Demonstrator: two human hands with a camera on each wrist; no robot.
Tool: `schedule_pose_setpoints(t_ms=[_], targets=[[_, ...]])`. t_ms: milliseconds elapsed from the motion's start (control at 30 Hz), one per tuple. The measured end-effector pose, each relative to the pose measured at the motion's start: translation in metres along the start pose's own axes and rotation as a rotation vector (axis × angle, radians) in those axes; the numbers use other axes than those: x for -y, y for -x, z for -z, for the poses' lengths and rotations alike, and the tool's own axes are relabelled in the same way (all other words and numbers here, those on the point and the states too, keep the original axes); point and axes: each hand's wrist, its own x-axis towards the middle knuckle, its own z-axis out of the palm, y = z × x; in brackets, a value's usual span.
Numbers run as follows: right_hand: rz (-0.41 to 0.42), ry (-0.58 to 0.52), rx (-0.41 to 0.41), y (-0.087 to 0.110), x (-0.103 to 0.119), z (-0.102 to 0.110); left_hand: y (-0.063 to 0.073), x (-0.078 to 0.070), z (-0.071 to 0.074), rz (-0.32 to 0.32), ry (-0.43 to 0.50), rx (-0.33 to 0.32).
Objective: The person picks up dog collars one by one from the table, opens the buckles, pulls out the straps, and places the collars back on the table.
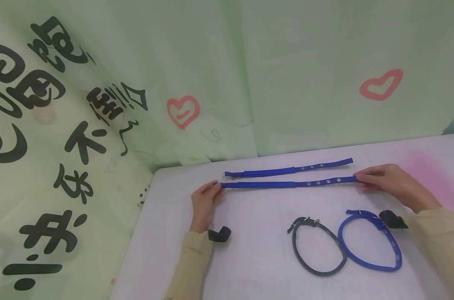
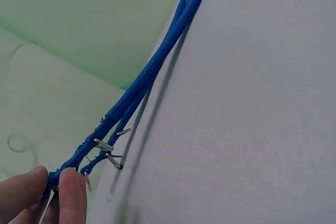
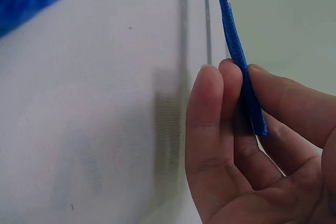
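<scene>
Green curtain (image 1: 305,121), white desk (image 1: 249,258): left hand (image 1: 205,204) and right hand (image 1: 397,185) pinch a blue strap (image 1: 264,185) by its ends, apparently straightening it; lowering likely needs even tension.

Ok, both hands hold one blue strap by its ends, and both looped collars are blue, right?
Not both: the head view shows one looped collar dark; the other is blue. The left hand and right hand hold one blue strap by its ends.
</scene>
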Motion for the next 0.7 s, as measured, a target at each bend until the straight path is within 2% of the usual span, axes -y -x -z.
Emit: schedule_pose_setpoints(t_ms=[233, 467, 700], targets=[[0.001, -0.096, 0.003, -0.011, -0.005, -0.003, -0.005, 0.007, -0.001, 0.007, -0.022, -0.024], [-0.013, -0.08, -0.01, -0.019, -0.007, -0.004, -0.011, 0.014, -0.005, 0.032, -0.03, -0.063], [-0.004, -0.067, -0.015, -0.021, -0.002, -0.004, -0.014, 0.016, -0.008, 0.01, -0.033, -0.093]])
